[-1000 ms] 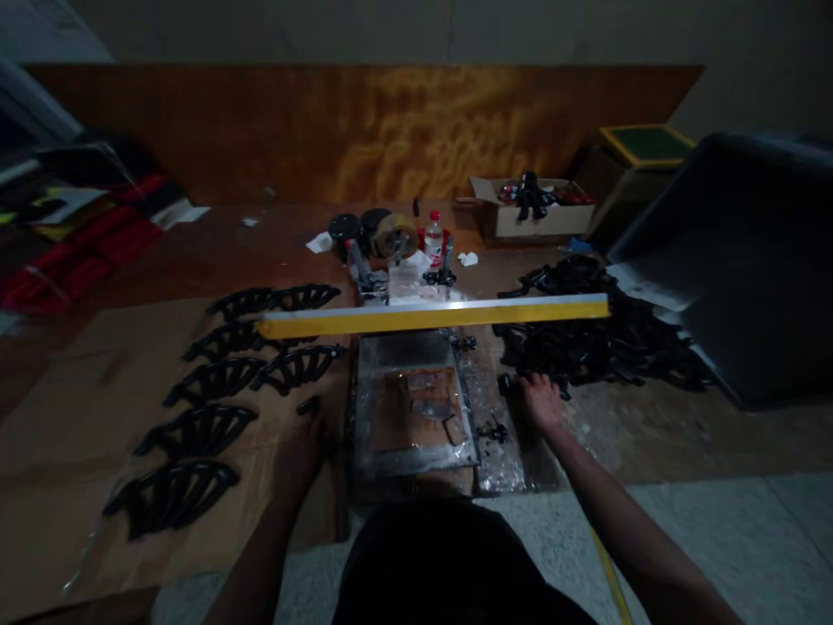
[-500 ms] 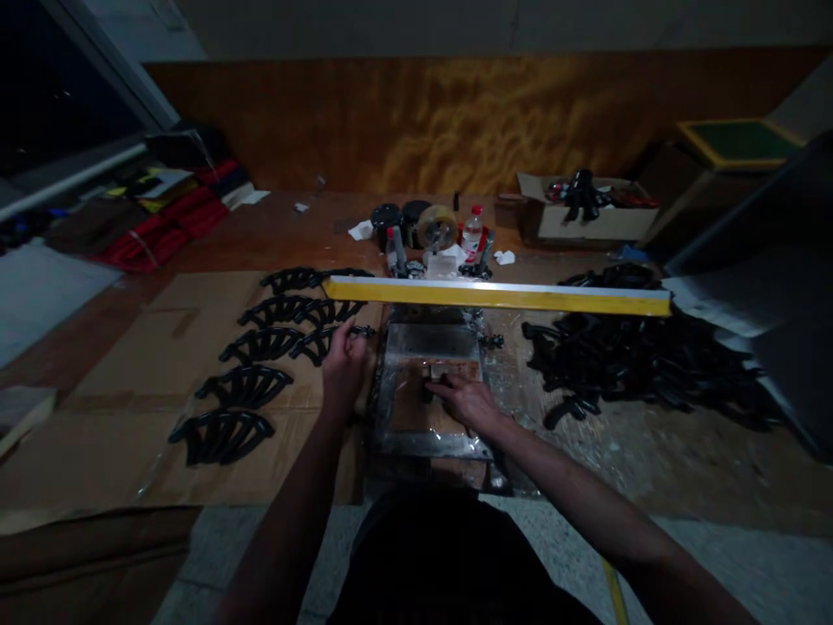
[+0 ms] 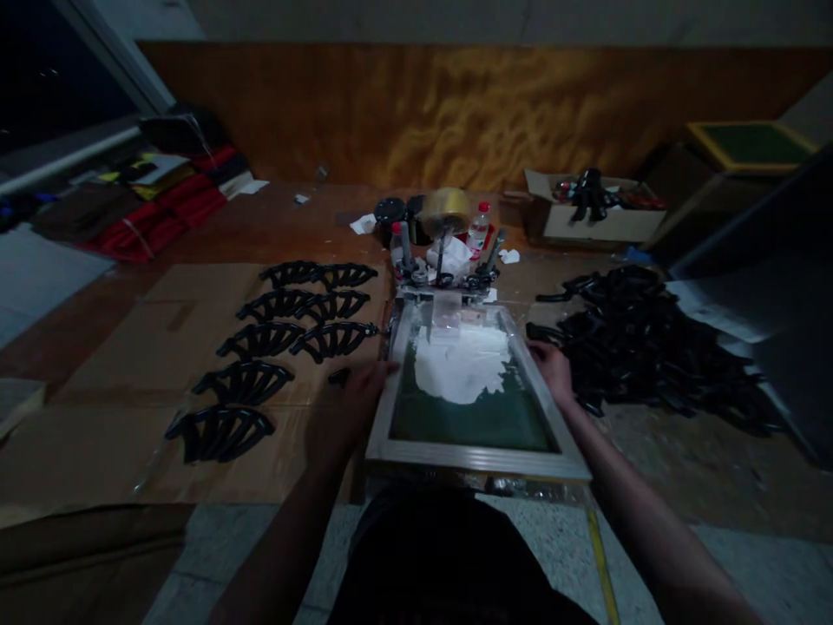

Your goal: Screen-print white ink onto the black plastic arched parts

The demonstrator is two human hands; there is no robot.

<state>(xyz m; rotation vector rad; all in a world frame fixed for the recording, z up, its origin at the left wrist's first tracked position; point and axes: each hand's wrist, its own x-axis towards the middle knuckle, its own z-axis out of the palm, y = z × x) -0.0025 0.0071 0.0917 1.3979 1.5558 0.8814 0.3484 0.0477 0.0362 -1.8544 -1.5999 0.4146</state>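
A screen printing frame (image 3: pixel 478 460) with green mesh and a spread of white ink (image 3: pixel 459 365) lies lowered in front of me. My left hand (image 3: pixel 365 391) is at its left side, a finger over the rim and the other fingers dark. Holding the opposite side is my right hand (image 3: pixel 553 371), fingers bent at the edge beside the heap of black curved pieces (image 3: pixel 644 347). A small black piece (image 3: pixel 338 377) shows just left of my left hand; whether they touch, I cannot tell. A squeegee-like block (image 3: pixel 446 314) rests over the ink. The bed beneath is hidden.
Rows of fanned black pieces (image 3: pixel 221 432) lie on cardboard (image 3: pixel 149 347) at left. Behind the frame stand clamps (image 3: pixel 442 279), a tape roll (image 3: pixel 446 208) and a red-capped bottle (image 3: pixel 479 227). A carton (image 3: pixel 599 221) sits at the back right.
The raised frame has swung down flat over the bed. My right hand has left the small piece on the bed for the frame's right side; my left hand has come back from the rows.
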